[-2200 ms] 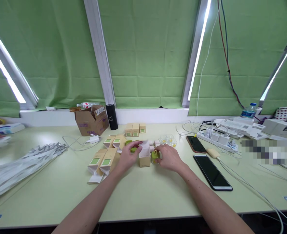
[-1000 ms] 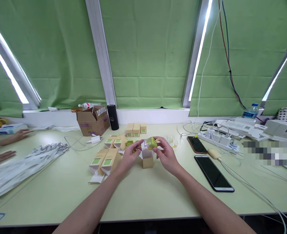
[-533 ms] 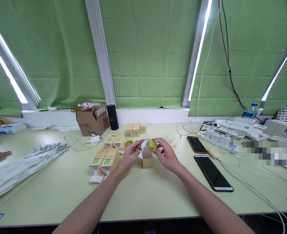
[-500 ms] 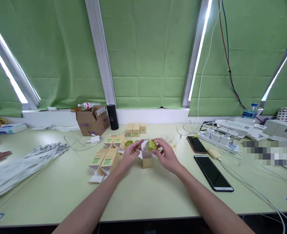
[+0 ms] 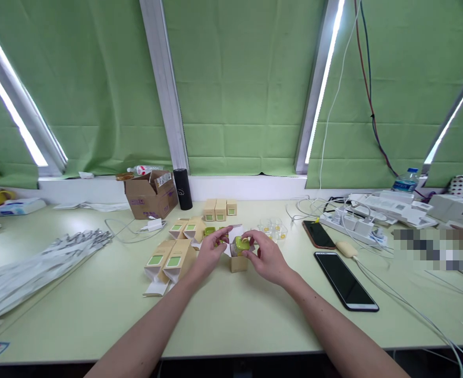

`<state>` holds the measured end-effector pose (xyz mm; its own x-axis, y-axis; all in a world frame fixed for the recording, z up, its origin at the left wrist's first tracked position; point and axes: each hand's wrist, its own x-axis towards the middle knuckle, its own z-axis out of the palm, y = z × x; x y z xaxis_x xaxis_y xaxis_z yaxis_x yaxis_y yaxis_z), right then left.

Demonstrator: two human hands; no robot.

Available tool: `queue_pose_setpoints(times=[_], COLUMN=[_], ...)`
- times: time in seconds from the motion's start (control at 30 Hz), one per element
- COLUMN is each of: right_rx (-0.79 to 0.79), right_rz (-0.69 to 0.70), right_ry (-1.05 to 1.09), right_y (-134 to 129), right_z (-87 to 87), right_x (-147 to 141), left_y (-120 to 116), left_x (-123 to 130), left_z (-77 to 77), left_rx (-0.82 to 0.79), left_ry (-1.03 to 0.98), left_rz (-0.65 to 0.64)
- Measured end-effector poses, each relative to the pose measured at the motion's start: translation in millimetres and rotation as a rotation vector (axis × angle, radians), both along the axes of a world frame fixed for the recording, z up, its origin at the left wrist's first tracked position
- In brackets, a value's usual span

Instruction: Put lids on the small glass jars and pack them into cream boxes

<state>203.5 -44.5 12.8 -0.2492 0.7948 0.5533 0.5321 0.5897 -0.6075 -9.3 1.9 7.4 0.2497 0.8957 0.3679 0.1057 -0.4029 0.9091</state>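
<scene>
A small box [image 5: 239,264] of brown card stands upright with its white-lined flaps up. My right hand [image 5: 269,255] pinches a small glossy green case [image 5: 242,244] with a loop on it. The case sits partly inside the box's open top. Left of the box, my left hand [image 5: 211,248] is closed with its fingertips beside a white flap. Green shows between its fingers, but I cannot make out what they hold. Another green case [image 5: 209,230] lies behind this hand. Open brown boxes [image 5: 180,261] with green windows lie to the left.
Closed small boxes [image 5: 220,210] stand at the back. Clear plastic pieces [image 5: 274,229] lie behind my right hand. Two phones [image 5: 345,281], cables and a power strip [image 5: 357,231] lie on the right. A cardboard carton [image 5: 150,195] and a black cylinder [image 5: 182,189] stand at the back left.
My right hand has lowered the green case from above the box into its open top. The left hand has stayed beside the box. The view has shifted slightly.
</scene>
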Motion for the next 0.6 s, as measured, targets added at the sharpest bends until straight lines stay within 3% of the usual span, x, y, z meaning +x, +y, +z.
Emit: queue_pose_setpoints(times=[0.6], right_rx=[0.040], right_rz=[0.015], right_ry=[-0.008], right_y=[0.6], right_z=[-5.5], right_x=[-9.0], left_y=[-4.2], left_x=[3.6], left_z=[3.1], left_rx=[0.010], left_ry=[0.000], left_rz=[0.004])
